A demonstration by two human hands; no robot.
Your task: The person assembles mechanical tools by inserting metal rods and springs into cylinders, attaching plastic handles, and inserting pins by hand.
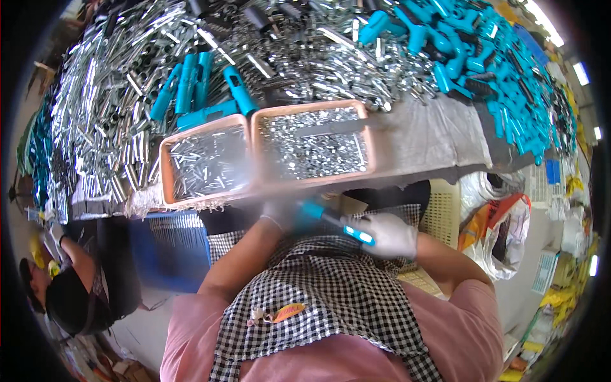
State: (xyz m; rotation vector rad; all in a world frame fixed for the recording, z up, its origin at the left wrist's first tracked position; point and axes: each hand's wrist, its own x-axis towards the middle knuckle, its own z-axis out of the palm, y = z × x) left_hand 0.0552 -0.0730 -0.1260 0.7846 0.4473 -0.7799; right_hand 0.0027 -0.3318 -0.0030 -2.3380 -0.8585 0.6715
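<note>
My right hand (389, 234), in a white glove, is closed on a teal-and-black handled tool (358, 234) in front of my checked apron. A dark middle joins its two teal ends, and it slants up toward the left. My left hand (280, 211), also gloved, is beside the tool's far teal end. Blur hides its fingers, so I cannot tell whether they grip it. Beyond my hands, at the bench edge, stand two orange-rimmed trays. The left tray (167, 175) holds small metal pins, and the right tray (369, 143) holds small metal pieces with a flat metal bar (331, 128) across them.
Metal rods and tubes (127, 95) cover the bench's left side. Teal handles (458, 48) are heaped at the right, and more teal pieces (191, 86) lie behind the trays. A blue crate (172, 248) stands below left, a yellow basket (442, 210) at right. Another person (76, 286) is at far left.
</note>
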